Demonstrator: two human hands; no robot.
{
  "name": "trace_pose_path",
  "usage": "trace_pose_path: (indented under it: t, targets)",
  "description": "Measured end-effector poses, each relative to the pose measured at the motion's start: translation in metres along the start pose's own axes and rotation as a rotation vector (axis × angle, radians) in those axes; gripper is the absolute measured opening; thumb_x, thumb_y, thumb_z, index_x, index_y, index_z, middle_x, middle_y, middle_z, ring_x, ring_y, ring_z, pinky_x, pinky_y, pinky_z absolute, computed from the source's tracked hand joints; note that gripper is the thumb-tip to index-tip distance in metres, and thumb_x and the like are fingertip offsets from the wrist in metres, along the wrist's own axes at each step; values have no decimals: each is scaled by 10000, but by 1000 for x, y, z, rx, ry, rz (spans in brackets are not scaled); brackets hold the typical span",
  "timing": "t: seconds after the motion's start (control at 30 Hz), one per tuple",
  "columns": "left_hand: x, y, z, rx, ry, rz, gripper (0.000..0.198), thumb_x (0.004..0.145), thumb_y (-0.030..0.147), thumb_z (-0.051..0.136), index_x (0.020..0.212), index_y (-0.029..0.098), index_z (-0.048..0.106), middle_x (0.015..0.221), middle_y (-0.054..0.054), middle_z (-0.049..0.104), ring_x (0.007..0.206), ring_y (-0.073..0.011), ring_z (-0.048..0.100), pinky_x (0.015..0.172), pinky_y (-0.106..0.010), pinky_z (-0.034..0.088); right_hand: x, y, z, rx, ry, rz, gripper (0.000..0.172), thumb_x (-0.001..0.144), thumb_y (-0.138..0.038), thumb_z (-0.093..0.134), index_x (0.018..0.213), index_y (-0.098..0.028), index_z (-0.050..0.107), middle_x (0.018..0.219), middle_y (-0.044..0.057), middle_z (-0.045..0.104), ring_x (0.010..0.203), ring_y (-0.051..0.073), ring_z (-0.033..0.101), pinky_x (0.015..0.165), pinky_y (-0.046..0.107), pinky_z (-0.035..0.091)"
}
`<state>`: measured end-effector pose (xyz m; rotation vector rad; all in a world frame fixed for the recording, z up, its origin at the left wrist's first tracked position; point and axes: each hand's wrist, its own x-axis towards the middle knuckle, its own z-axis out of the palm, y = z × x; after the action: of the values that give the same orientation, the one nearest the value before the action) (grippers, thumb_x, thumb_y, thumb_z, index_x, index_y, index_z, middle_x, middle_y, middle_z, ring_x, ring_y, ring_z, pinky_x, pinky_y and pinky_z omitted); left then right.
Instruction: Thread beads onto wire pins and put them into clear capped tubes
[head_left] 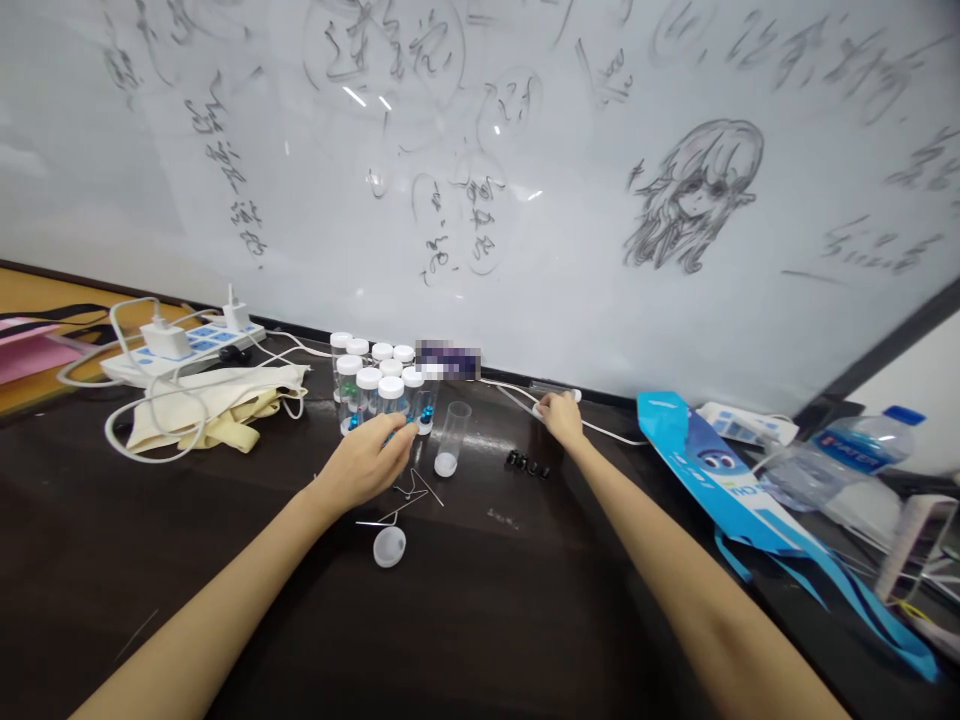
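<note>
My left hand [366, 462] is at the front of a group of clear vials with white caps. Its fingers are curled together beside the front vial [391, 388]; whatever they hold is hidden. Blue and green pieces show inside some vials. An uncapped clear vial [454, 435] stands just right of this hand. Below it lie thin metal wire pieces [411, 490] and a loose white cap [389, 547]. Farther right, at the foot of the whiteboard, my right hand [561, 418] has its fingers closed on a clear vial lying down, with a white cap [575, 396] showing past them.
Small black pieces [527, 464] lie between my arms. On the left are a power strip [196, 347], cables and a cream cloth bag [217, 405]. A blue package [705, 470] and a water bottle [855, 460] are at right. A whiteboard [555, 300] rises behind.
</note>
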<state>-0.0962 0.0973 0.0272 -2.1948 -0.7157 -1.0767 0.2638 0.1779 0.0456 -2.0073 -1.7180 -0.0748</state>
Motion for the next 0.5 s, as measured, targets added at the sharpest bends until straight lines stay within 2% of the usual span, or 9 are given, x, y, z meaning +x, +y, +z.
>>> trace_pose_path:
  t: [0.07, 0.13, 0.17, 0.27, 0.4, 0.47, 0.5]
  targets:
    - [1, 0, 0, -1, 21, -13, 207, 869, 99, 508, 1071, 136, 534, 918, -121, 612, 773, -216, 615, 662, -303, 513, 1, 6, 2, -17, -2, -4, 275, 938, -286, 575, 1177, -150, 580, 1184, 94, 595, 998, 222, 618, 839, 416, 531]
    - [1, -1, 0, -8, 39, -33, 203, 872, 99, 507, 1070, 140, 527, 919, -115, 604, 777, -212, 610, 661, -297, 513, -3, 5, 0, -11, 25, -38, 139, 912, -207, 575, 954, -117, 673, 1058, 124, 602, 982, 247, 598, 857, 385, 483]
    - [1, -1, -1, -11, 42, -39, 201, 874, 100, 506, 1069, 142, 526, 922, -112, 601, 776, -209, 609, 659, -294, 512, -8, 2, -3, -2, 46, -64, 149, 910, -184, 553, 887, -114, 683, 1025, 129, 589, 979, 255, 585, 857, 377, 463]
    - [2, -2, -2, -26, 9, -68, 176, 887, 112, 494, 1054, 142, 542, 938, -110, 604, 760, -199, 609, 648, -288, 502, -35, -20, -12, 43, 90, -195, 197, 926, -183, 496, 910, -122, 683, 1017, 119, 558, 963, 248, 561, 847, 355, 438]
    - [8, -4, -7, -143, -137, -149, 155, 938, 170, 441, 968, 158, 593, 906, -79, 629, 736, -178, 610, 631, -275, 483, -99, -59, -13, 102, -12, -451, 137, 910, -209, 564, 857, -209, 691, 941, 39, 570, 891, 189, 556, 794, 277, 437]
    - [13, -5, -10, -242, -256, -155, 174, 942, 199, 447, 911, 169, 615, 858, -57, 640, 754, -180, 617, 636, -273, 474, -128, -74, -9, 153, -84, -611, 135, 907, -171, 568, 846, -200, 685, 934, 44, 566, 872, 188, 539, 765, 276, 432]
    - [15, -6, -11, -294, -334, -147, 168, 934, 202, 465, 890, 175, 625, 842, -47, 645, 757, -178, 621, 633, -268, 466, -139, -79, -7, 150, -108, -645, 144, 908, -150, 561, 842, -195, 681, 931, 48, 565, 861, 190, 533, 754, 280, 431]
